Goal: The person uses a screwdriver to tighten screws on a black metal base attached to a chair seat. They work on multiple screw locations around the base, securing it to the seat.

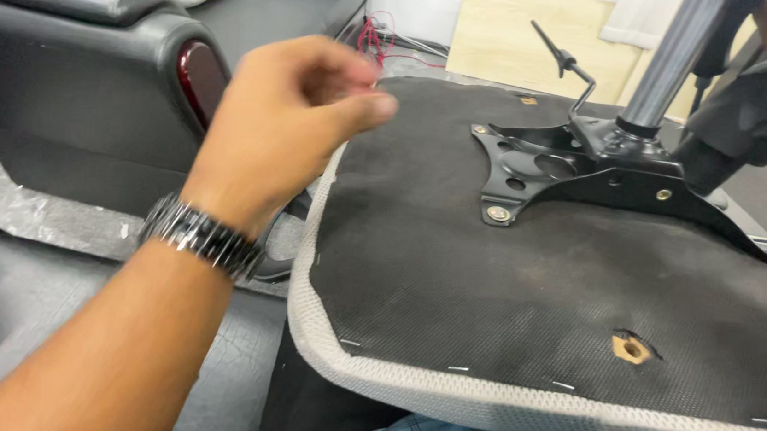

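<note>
Two hands: left (285,119) loosely curled, empty, beside upturned seat (525,293); right's grip unclear.

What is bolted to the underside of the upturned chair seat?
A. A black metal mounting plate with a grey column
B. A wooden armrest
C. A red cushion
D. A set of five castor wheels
A: a black metal plate sits screwed onto the seat underside, with a grey column rising from it.
</note>
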